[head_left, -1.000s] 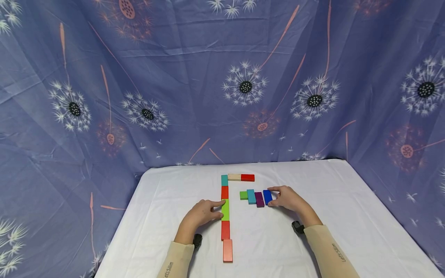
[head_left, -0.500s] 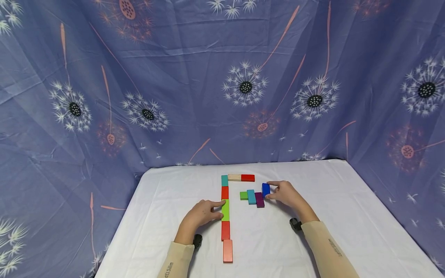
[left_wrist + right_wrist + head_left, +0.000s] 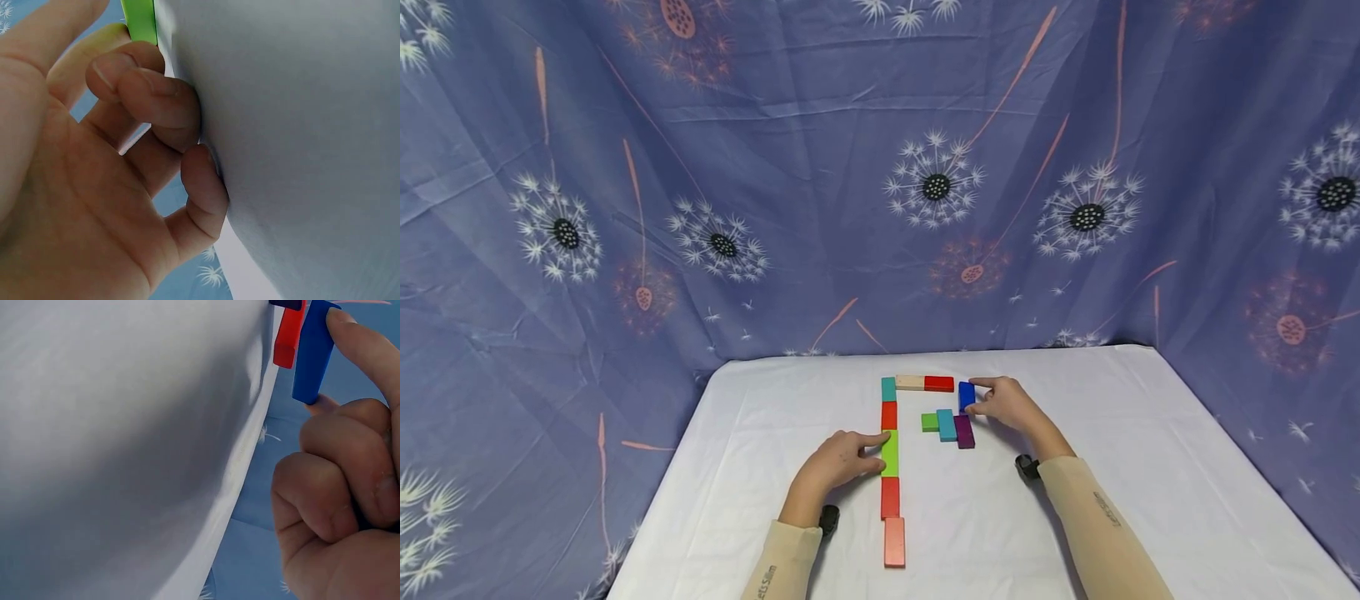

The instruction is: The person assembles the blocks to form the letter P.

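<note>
My left hand (image 3: 842, 458) holds a long light-green block (image 3: 890, 454) with thumb and index finger at its left side; the other fingers (image 3: 169, 103) curl near the white cloth in the left wrist view. My right hand (image 3: 1011, 404) pinches a blue block (image 3: 966, 397) between thumb and index finger, close to the right end of a red block (image 3: 940, 383). In the right wrist view the blue block (image 3: 314, 353) is tilted and its lower end is clear of the cloth, with the remaining fingers folded into the palm.
The column includes teal (image 3: 889, 389), red (image 3: 889, 415), lower red (image 3: 890, 497) and salmon (image 3: 894, 542) blocks. A beige block (image 3: 910, 382) joins the teal and red ones at the top. Green (image 3: 929, 422), blue-teal (image 3: 946, 425) and purple (image 3: 964, 432) blocks lie inside the corner.
My right hand has lifted the blue block from beside the purple block and carried it away and slightly left, to near the red block's end. The left hand stays put.
</note>
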{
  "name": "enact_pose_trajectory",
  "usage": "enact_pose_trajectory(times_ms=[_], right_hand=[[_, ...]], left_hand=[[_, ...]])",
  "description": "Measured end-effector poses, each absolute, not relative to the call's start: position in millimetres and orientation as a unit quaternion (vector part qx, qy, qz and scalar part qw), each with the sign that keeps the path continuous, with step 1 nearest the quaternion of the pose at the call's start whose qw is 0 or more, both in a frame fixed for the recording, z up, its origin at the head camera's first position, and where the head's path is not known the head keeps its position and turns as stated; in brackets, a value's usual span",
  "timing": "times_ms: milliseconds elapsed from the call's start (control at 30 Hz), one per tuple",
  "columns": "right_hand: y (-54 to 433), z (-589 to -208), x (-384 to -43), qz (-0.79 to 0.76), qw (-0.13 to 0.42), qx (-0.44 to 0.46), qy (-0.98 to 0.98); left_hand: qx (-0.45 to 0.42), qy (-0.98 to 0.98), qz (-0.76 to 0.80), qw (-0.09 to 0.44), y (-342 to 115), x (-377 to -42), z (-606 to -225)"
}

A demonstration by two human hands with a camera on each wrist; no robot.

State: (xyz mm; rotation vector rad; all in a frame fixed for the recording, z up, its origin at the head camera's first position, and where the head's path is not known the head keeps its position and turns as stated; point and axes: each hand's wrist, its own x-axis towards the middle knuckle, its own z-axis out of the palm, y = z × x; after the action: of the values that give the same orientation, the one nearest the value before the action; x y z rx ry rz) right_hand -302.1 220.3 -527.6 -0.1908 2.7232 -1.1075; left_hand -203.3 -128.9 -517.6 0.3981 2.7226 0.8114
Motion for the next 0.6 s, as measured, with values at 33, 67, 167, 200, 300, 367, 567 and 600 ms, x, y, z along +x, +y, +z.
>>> enact_pose_trajectory(times_ms=[33,67,167,200,300,367,567,600], right_hand=[[219.6,-528.6,-303.6,-0.371,0.099,-0.065,0.921],[219.1,-529.8,-305.2,-0.368,0.1,-0.065,0.922],[217.9,-532.6,-308.3,-0.36,0.097,-0.062,0.926],[217.6,-533.4,-309.3,-0.357,0.095,-0.062,0.927],[217.1,-535.0,-311.5,-0.348,0.093,-0.068,0.93],[216.9,-536.3,-312.7,-0.343,0.092,-0.074,0.932],[214.3,-538.7,-314.1,-0.337,0.101,-0.08,0.933],[213.8,-538.8,-314.3,-0.337,0.103,-0.079,0.933]], left_hand=[[0.137,0.94,0.28,0.137,-128.8,-203.3,-517.2],[0.136,0.941,0.279,0.138,-128.7,-203.4,-517.1],[0.135,0.941,0.278,0.138,-128.0,-203.6,-517.1],[0.134,0.941,0.277,0.137,-127.9,-203.7,-517.3],[0.132,0.942,0.276,0.135,-128.0,-203.7,-517.6],[0.132,0.943,0.274,0.133,-128.6,-203.8,-517.9],[0.136,0.943,0.272,0.132,-128.8,-204.0,-518.1],[0.136,0.943,0.272,0.132,-128.7,-204.1,-518.1]])
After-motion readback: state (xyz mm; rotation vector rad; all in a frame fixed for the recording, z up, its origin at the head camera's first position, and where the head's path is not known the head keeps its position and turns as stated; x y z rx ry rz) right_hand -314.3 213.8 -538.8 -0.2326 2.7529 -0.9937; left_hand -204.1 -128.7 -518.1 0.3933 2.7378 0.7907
